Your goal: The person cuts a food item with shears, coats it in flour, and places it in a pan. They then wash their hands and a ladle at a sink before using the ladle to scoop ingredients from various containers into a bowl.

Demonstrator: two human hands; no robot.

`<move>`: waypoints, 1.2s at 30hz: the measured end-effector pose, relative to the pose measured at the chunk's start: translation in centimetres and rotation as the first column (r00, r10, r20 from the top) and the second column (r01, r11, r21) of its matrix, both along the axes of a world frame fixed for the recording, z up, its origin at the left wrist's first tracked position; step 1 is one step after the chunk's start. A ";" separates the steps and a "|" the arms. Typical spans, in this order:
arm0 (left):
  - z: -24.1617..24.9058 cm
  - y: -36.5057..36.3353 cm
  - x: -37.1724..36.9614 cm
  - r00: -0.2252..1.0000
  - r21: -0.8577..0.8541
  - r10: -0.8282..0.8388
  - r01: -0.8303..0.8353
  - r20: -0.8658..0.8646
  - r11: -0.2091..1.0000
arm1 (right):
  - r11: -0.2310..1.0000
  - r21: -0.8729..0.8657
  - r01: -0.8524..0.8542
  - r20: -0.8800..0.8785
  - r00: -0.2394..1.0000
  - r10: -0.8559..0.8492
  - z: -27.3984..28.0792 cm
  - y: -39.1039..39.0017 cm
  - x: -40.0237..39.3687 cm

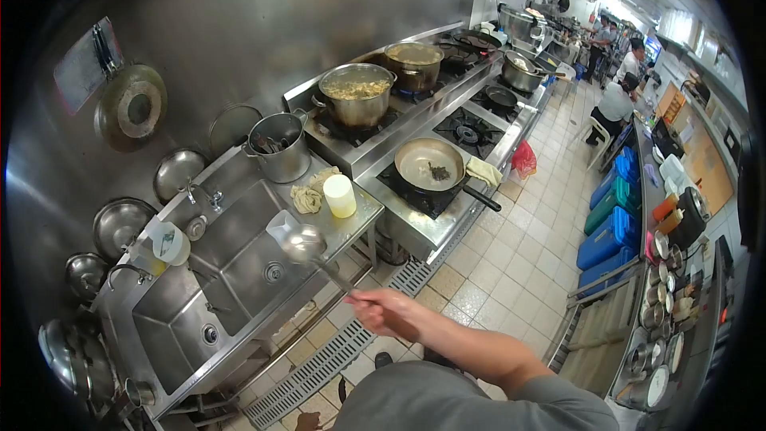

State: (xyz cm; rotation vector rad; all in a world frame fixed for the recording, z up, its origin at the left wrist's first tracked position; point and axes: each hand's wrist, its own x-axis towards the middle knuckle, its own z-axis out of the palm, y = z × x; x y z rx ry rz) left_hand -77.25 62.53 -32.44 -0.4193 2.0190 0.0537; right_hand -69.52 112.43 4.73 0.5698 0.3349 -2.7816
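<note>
My right hand (383,313) is closed round the handle of a steel ladle (304,243), held out over the front edge of the sink counter. In this view the ladle's bowl overlaps a white plastic jug (280,224). Beside them stand a tub of yellowish liquid (340,196) and crumpled cloths (306,199). On the near burner sits a frying pan (415,164) with a small dark heap in it and a cloth (483,172) by its handle. Low at the bottom edge, part of my left hand (308,421) shows, its fingers mostly cut off.
A double steel sink (171,339) lies at left, with a tall pot (281,148) of utensils behind. Two filled stockpots (355,108) stand on the back burners. Blue and green bins (604,241) line the right counter. People (614,101) are farther down the tiled aisle.
</note>
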 end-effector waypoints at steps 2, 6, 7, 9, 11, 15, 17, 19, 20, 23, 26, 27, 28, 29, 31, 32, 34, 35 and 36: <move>0.5 1.3 0.2 0.995 0.065 -0.104 0.103 0.003 0.992 | 0.990 0.120 -0.079 -0.058 0.995 0.086 -3.5 -1.5 -3.1; -2.1 4.7 0.0 0.939 0.300 -0.284 0.333 -0.196 0.894 | -0.295 0.944 0.149 -0.166 0.986 -0.034 -8.9 -3.6 -1.7; -6.3 4.7 -0.8 0.765 0.298 -0.497 0.627 -0.410 0.720 | -0.290 0.946 0.142 -0.157 0.987 -0.027 -6.4 -2.9 1.0; -0.9 9.8 -0.7 0.822 0.369 -0.360 0.532 -0.440 0.763 | -0.325 0.940 0.104 -0.127 0.991 -0.052 -7.0 -0.9 6.9; 0.4 13.6 -0.4 0.815 0.469 -0.257 0.523 -0.520 0.712 | -0.433 0.901 0.011 -0.058 0.994 -0.096 -7.3 1.2 14.4; 5.1 26.7 3.7 0.754 0.540 -0.310 0.640 -0.580 0.547 | -0.402 0.872 -0.278 0.194 0.952 -0.237 -10.7 4.6 31.5; 7.4 36.7 8.3 0.711 0.624 -0.376 0.702 -0.594 0.342 | -0.423 0.833 -0.357 0.250 0.924 -0.289 -13.2 5.1 40.3; 13.8 46.8 15.5 0.555 0.617 -0.536 0.783 -0.636 0.079 | -0.134 0.820 -0.556 0.486 0.802 -0.347 -11.8 5.4 46.3; 15.9 51.2 19.8 0.497 0.638 -0.640 0.770 -0.586 0.014 | -0.050 0.836 -0.547 0.468 0.758 -0.454 -14.7 5.1 49.3; 20.4 59.9 34.2 0.199 0.646 -0.746 0.667 -0.636 -0.373 | 0.024 0.872 -0.488 0.420 0.725 -0.546 -21.0 7.2 57.1; 25.1 65.3 47.3 -0.197 0.447 -0.567 0.435 -0.800 -0.782 | 0.294 0.847 -0.443 0.531 0.670 -0.520 -18.3 12.3 62.0; 25.9 66.8 50.2 -0.414 0.276 -0.401 0.329 -0.817 -0.903 | 0.297 0.922 -0.249 0.383 0.691 -0.612 -15.7 13.0 63.4; 23.8 68.4 51.8 -0.237 0.328 -0.419 0.343 -0.877 -0.880 | 0.270 0.961 -0.051 0.233 0.674 -0.701 -12.9 13.6 64.3; 23.1 70.7 53.3 -0.257 0.324 -0.409 0.314 -0.876 -0.892 | 0.270 0.962 -0.035 0.227 0.651 -0.724 -12.2 14.5 65.6; 22.5 75.9 54.5 -0.251 0.329 -0.413 0.316 -0.875 -0.890 | 0.341 0.762 0.551 -0.077 0.599 -0.797 -11.6 16.5 67.7; 23.9 77.4 54.9 -0.127 0.362 -0.440 0.393 -0.889 -0.845 | 0.329 0.759 0.562 -0.077 0.579 -0.812 -11.3 17.4 69.2; 21.4 82.4 54.0 0.124 0.471 -0.463 0.396 -0.878 -0.788 | 0.289 0.433 0.854 -0.334 0.450 -0.828 -11.0 19.3 72.1; 19.5 84.9 52.5 0.113 0.318 -0.299 0.431 -0.948 -0.845 | 0.270 0.436 0.858 -0.333 0.433 -0.838 -12.8 20.5 72.7; 15.8 87.2 51.0 0.385 0.656 -0.532 0.409 -0.754 -0.634 | 0.304 0.932 0.197 0.144 0.566 -0.811 -16.8 21.6 73.1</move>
